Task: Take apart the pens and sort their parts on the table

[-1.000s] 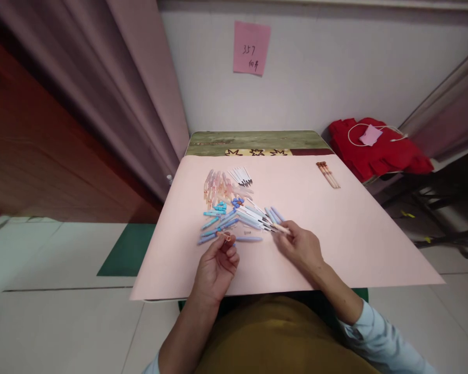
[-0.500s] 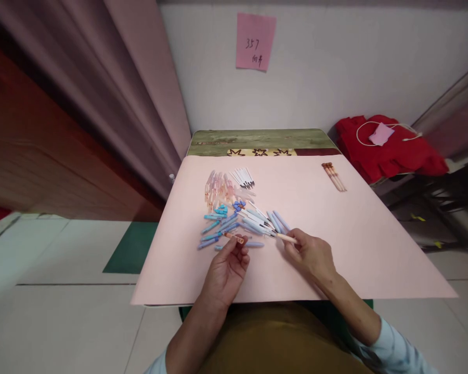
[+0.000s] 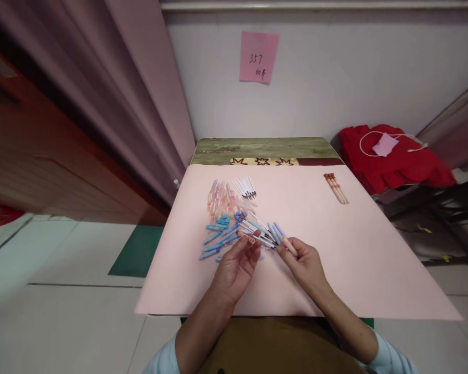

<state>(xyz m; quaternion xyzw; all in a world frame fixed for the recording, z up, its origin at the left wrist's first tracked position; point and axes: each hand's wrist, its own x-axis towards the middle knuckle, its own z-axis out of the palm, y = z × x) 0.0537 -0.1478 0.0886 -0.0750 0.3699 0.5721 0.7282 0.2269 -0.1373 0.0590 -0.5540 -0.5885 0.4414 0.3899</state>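
My left hand (image 3: 234, 272) pinches a short orange-brown pen part (image 3: 246, 237) between thumb and fingers, its open end turned toward the right. In my right hand (image 3: 306, 266) is a cream pen barrel (image 3: 289, 246), gripped by thumb and fingers and tilted up to the left. The two pen parts are apart, a short distance from each other. Just beyond the hands lie loose white refills (image 3: 253, 225) and pale blue barrels (image 3: 273, 231). Blue and teal pen parts (image 3: 214, 244) are heaped beside my left hand, which partly covers some of them.
Translucent pink pen parts (image 3: 220, 200) and a fan of white refills with black tips (image 3: 245, 186) lie farther back on the pink sheet (image 3: 359, 259). Several brown-topped cream pens (image 3: 336, 188) rest side by side at the far right. Red cloth (image 3: 393, 163) is piled beyond the table.
My hands have come closer together. The cream barrel has swung from nearly level to a steeper upward tilt, and the orange-brown part has shifted right. The camera view has also shifted slightly.
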